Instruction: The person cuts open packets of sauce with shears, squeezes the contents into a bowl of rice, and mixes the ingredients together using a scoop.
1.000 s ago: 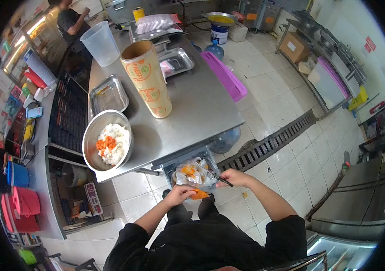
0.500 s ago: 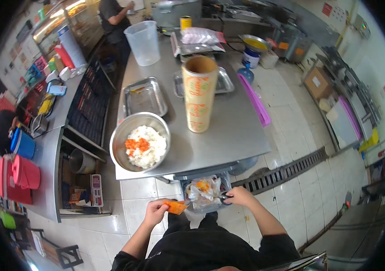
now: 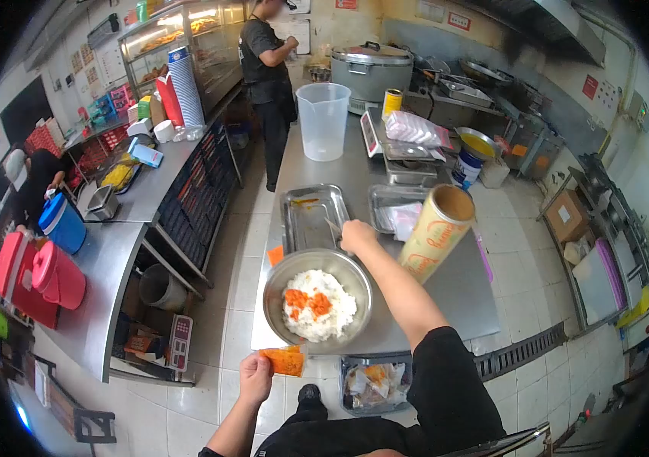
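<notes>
Orange packet (image 3: 283, 361): held low, off the near edge of the steel table (image 3: 454, 305), just below and left of the rim of the metal bowl (image 3: 269, 293).
- Left hand (image 3: 254, 378) pinches the packet by its left end. Fingers are closed tight on it, and the rest of the packet sticks out to the right, roughly level.
- Handling, my judgement: a thin film sachet, light and limp, and it folds wherever it is not supported. It is likely slick on the outside. I cannot tell which end is open. The best hold is a flat pinch on a sealed edge; squeezing the belly could push the contents out.

Bowl: holds white rice with an orange patch on top and sits at the table's near corner. A rigid steel wall like that will slide on the steel top if bumped.

Right hand (image 3: 356, 234): stretched out past the bowl, over the near end of the empty tray (image 3: 305, 225). The fingers are curled shut, and a thin tool (image 3: 333, 226) juts from them toward the tray; I cannot tell what kind of tool it is.

Surroundings:
- A roll of wrap (image 3: 432, 236) stands just right of my forearm.
- A clear jug (image 3: 323, 122) is at the far end of the table.
- A floor bin (image 3: 345, 381) stuffed with wrappers is under the table edge.
- Another person (image 3: 267, 68) stands well beyond.
</notes>
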{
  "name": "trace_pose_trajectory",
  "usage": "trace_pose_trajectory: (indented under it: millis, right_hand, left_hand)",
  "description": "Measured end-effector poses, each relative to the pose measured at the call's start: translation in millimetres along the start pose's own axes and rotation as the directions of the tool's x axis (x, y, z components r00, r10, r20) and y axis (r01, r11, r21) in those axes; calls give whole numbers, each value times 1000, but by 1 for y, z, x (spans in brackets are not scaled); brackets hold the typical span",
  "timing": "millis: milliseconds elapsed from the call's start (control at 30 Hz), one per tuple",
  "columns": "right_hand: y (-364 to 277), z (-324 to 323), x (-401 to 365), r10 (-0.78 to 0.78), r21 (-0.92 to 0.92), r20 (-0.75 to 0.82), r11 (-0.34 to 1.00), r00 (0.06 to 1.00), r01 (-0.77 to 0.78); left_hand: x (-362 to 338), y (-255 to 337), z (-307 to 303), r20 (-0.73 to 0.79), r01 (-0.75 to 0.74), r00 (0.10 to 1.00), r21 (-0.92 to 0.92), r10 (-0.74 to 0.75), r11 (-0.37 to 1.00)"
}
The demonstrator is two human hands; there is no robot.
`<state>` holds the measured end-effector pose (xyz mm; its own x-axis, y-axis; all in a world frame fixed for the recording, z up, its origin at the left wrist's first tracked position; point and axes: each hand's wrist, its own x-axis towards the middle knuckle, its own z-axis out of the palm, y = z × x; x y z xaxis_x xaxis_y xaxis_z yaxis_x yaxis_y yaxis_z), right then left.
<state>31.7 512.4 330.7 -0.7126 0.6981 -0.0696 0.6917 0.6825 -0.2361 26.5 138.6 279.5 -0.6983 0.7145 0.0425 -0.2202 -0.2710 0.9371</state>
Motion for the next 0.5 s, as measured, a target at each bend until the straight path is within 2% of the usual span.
trace_pose_trajectory:
  millis: [33, 100, 167, 200, 233, 267, 300, 333, 400, 433, 500]
  right_hand:
    - [-3, 7, 6, 3, -53, 37, 999, 999, -1]
    - [-3, 19, 19, 6, -112, 84, 994, 996, 3]
    - [-1, 21, 17, -41, -146, 143, 987, 989, 62]
    - [2, 19, 17, -16, -137, 122, 990, 992, 33]
    - [3, 6, 7, -62, 3, 64, 998, 996, 62]
    - [4, -4, -11, -142, 238, -108, 957, 984, 164]
    - [-9, -25, -42, -65, 679, -8, 732, 998, 53]
    - [-8, -28, -74, -199, 826, -45, 543, 979, 149]
    - [-29, -3, -148, -290, 995, 4, 93, 957, 24]
    - [-48, -4, -174, -284, 997, 37, 81, 958, -15]
    - [-58, -7, -188, -272, 996, 72, 78, 960, -52]
  left_hand:
    - [5, 5, 0, -5, -5, 1000, -5, 5, 1000]
    - [15, 15, 4, -36, -68, 997, 110, 73, 992]
    - [25, 22, 1, -28, -18, 999, 162, 23, 987]
    - [29, 25, 0, -13, 25, 1000, 222, -23, 975]
    - [36, 22, -2, -14, 35, 999, 256, -33, 966]
    - [42, 18, -2, -22, 51, 999, 289, -46, 956]
    - [48, 26, 6, -21, 135, 991, 261, -134, 956]
    - [55, 25, 21, -28, 129, 992, 122, -127, 984]
    - [68, 9, 40, 31, 219, 976, -182, -217, 959]
    - [71, 11, 53, 22, 221, 975, -195, -221, 956]
    - [74, 16, 73, 103, 384, 922, -367, -373, 847]
